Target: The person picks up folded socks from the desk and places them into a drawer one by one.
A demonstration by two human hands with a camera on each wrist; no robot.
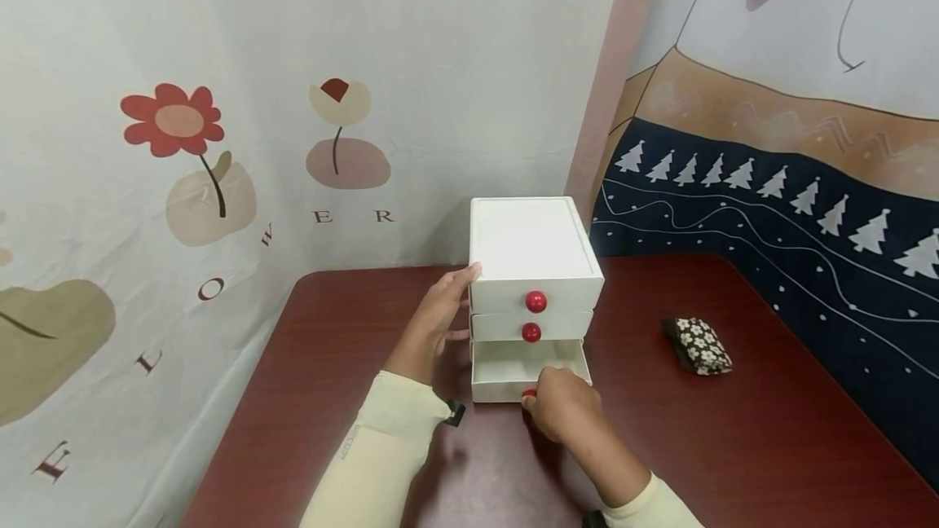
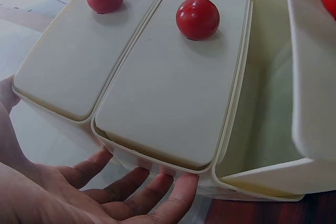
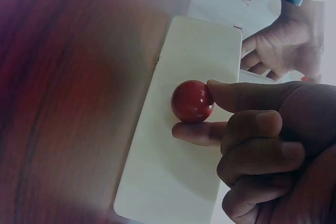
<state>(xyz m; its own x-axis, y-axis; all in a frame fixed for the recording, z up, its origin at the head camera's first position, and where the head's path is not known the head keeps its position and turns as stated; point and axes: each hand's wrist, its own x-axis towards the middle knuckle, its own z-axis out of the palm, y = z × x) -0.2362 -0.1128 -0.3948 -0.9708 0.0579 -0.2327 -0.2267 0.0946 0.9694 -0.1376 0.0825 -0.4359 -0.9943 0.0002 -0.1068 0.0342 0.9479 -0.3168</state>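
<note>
A small white drawer cabinet (image 1: 531, 239) stands on the table, with three drawers stacked one above another. Its bottom drawer (image 1: 495, 393) is pulled out, and the part of its inside that shows holds nothing. With thumb and index finger, my right hand (image 1: 566, 406) pinches that drawer's round red knob (image 3: 190, 103). My left hand (image 1: 437, 314) braces the cabinet's left side, thumb near the top edge and fingertips pressed along the wall (image 2: 126, 156). The top drawer (image 2: 68, 51) and middle drawer (image 2: 163, 77) are closed, each with a red knob.
A dark pouch-like item with white flowers (image 1: 700, 345) lies on the reddish-brown table (image 1: 352, 349), right of the cabinet. Printed cloth (image 1: 440, 63) hangs behind, and a dark cloth with white trees (image 1: 792, 210) borders the right side.
</note>
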